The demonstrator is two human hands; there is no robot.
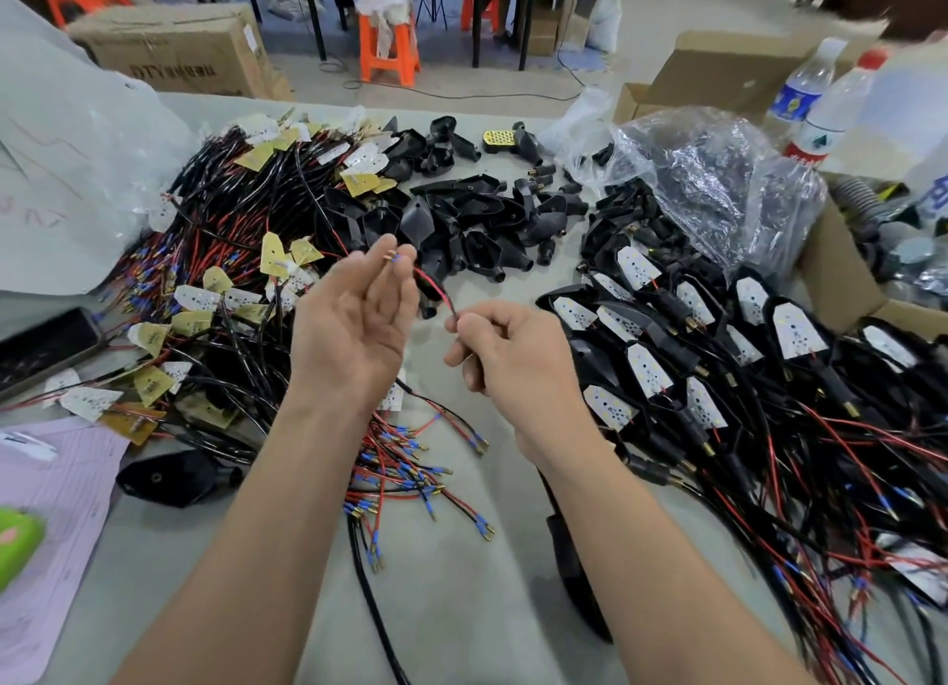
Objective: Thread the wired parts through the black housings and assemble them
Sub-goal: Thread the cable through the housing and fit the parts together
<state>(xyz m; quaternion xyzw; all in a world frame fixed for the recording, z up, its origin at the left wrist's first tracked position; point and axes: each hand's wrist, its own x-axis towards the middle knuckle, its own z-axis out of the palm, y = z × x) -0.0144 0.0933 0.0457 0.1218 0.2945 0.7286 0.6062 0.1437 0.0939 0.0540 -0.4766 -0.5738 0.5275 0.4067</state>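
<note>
Over the desk (461, 607), the left hand (354, 325) pinches the red-black wire (431, 284) by its tips. The right hand (508, 356), at four o'clock, pinches it lower. The black housings (487, 223) lie at twelve o'clock.

Cardboard box (174, 43) reads "DTY" (the rest blurs); bottle labels (792, 101) cannot be read

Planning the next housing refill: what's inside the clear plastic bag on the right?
Black housings show dimly through the clear plastic bag. Glare and creases hide how many there are and whether anything else lies deeper.
</note>
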